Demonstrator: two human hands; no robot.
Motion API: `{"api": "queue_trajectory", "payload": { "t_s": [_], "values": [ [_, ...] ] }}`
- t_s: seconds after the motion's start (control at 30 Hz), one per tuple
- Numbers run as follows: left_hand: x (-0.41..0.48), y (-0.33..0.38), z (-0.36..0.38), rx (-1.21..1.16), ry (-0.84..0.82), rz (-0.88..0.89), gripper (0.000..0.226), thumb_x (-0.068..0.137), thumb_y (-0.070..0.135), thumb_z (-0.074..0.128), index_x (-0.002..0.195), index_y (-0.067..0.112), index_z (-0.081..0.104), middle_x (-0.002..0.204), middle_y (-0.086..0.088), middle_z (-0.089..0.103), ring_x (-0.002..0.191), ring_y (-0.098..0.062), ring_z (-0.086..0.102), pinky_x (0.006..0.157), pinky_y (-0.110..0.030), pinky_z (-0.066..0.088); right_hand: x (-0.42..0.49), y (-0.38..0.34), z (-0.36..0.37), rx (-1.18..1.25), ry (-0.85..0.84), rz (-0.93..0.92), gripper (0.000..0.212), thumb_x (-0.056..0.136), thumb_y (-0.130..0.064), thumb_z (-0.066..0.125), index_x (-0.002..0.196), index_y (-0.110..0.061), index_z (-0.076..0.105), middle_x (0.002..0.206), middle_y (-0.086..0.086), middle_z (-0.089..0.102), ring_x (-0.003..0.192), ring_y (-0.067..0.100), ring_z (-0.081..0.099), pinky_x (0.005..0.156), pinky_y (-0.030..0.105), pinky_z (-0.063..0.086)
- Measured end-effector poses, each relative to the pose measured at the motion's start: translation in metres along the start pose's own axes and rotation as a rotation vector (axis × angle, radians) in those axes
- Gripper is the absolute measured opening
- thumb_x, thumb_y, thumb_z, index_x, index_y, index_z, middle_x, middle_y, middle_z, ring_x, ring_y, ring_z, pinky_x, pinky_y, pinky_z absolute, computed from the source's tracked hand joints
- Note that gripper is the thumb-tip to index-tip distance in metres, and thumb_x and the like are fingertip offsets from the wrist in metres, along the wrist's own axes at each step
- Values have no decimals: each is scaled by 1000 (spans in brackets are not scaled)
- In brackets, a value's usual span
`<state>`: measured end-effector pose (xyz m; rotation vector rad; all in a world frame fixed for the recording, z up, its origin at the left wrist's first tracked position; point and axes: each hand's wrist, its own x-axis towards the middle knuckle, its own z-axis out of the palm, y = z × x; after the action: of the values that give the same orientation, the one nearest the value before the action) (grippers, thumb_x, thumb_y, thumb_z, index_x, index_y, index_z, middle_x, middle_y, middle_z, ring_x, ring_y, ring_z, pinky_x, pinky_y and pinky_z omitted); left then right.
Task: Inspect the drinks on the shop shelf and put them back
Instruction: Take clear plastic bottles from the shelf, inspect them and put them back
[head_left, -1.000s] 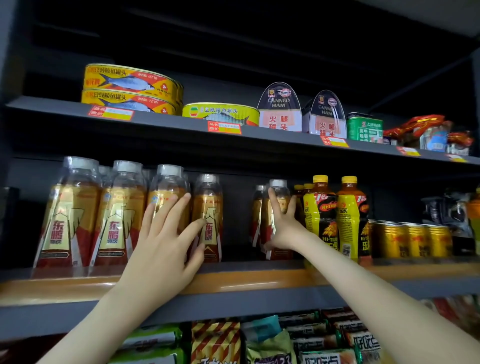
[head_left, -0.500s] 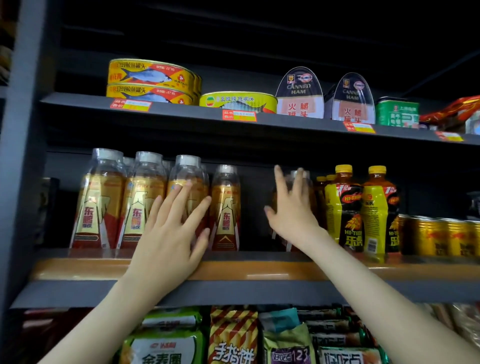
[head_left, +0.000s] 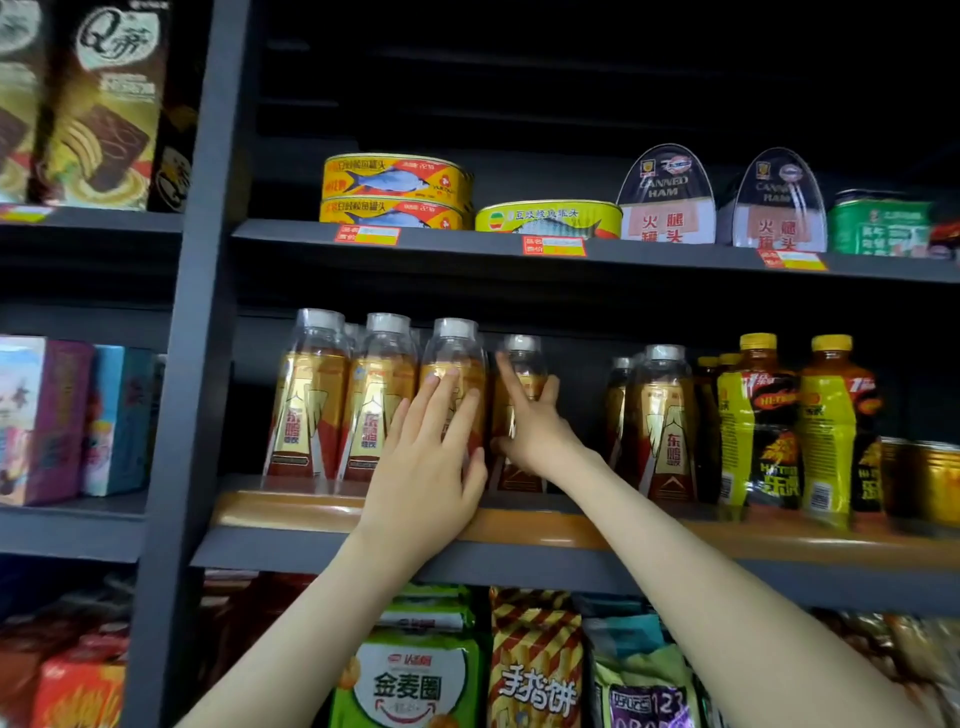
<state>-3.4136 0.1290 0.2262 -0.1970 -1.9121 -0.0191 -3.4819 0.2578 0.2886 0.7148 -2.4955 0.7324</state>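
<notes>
On the dark grey middle shelf (head_left: 675, 571) with an orange front lip, seen from the head camera, stands a row of clear plastic drink bottles with gold-and-red labels and grey caps (head_left: 306, 405). The left hand (head_left: 423, 478) lies flat against the front of the third bottle (head_left: 456, 345) from the left. Its fingers (head_left: 441, 400) are straight and released, pointing to twelve o'clock with the tips on the label, and the palm covers the bottle's lower half.

Just at three o'clock of it, the right hand (head_left: 537, 436) grasps the fourth bottle (head_left: 521, 351), which stands a little deeper on the shelf. The forefinger (head_left: 506, 374) runs up the bottle's left side, the other fingers curl round its right side, and the thumb sits low on its left. The two hands are side by side, nearly touching. Both bottles are upright.

Further towards three o'clock, past a gap, come more of the same bottles (head_left: 665, 415), then brown bottles with yellow caps and yellow-and-black labels (head_left: 753, 426), then blurred gold cans (head_left: 935, 478).

At twelve o'clock, the shelf above carries stacked yellow oval fish tins (head_left: 397, 179), two domed canned-ham tins (head_left: 667, 202) and a green tin (head_left: 878, 223). At six o'clock, below the arms, lie snack bags (head_left: 410, 675).
</notes>
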Motion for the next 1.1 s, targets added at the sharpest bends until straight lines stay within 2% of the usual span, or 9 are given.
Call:
{"api": "queue_trajectory", "payload": {
  "t_s": [0.27,0.37,0.5,0.57,0.67,0.83,0.93,1.0,1.1],
  "values": [
    [1,2,-1,-21,-6,-15,58,90,35,37,140,8,46,151,-16,37,141,-32,32,113,-45,22,-38,8,-20,-104,204,-193,102,94,-14,59,136,-66,-17,159,8,-20,112,35,58,84,38,56],
    [1,2,-1,-25,-9,-21,58,89,36,38,139,8,49,150,-17,39,141,-32,33,113,-48,23,-56,4,-33,-130,359,-275,100,94,-19,60,136,-67,-17,158,0,-20,123,35,52,90,43,55],
    [0,18,-16,-99,29,-58,67,82,39,61,139,6,47,151,-20,36,142,-37,29,112,-52,20,-86,4,-49,-136,405,-333,105,93,-25,62,129,-68,-26,158,-11,-20,120,28,55,83,36,57],
    [-1,42,-29,-296,24,-44,77,83,41,63,146,8,35,155,-15,29,146,-30,21,117,-43,16,-104,11,-45,-148,385,-356,104,93,-24,62,130,-69,-24,156,-17,-19,119,24,54,80,31,55],
    [-1,69,-38,-575,-63,-21,90,86,32,67,153,13,11,155,-3,26,145,-15,19,120,-33,21,-123,23,-35,-72,383,-388,103,94,-19,61,128,-72,-20,152,-28,-19,135,20,35,97,42,50],
    [0,88,-52,-957,-135,48,91,86,20,71,148,31,5,141,22,35,132,10,35,103,-6,30,-136,33,-44,-63,628,-602,118,83,0,70,141,-59,-15,157,-3,0,140,16,22,87,32,47],
    [-1,100,-57,-1010,-127,12,79,84,42,71,144,17,27,138,6,46,128,-5,47,101,-15,41,-156,33,-50,-51,624,-772,119,82,8,63,142,-59,-14,158,-1,-5,142,28,23,82,45,58],
    [-13,111,-63,-1043,-105,-49,84,79,52,71,137,1,38,130,-4,54,119,-10,56,94,-22,49,-178,34,-53,-44,571,-836,118,83,7,61,141,-58,-18,158,-13,-18,142,22,24,76,44,60],
    [-54,137,-77,-1030,-48,-159,79,73,38,78,136,26,32,121,19,57,110,1,59,85,-16,51,-227,47,-61,99,279,-745,122,85,-1,68,135,-62,-27,151,-28,-27,141,-1,18,93,29,51]
  ]
}}
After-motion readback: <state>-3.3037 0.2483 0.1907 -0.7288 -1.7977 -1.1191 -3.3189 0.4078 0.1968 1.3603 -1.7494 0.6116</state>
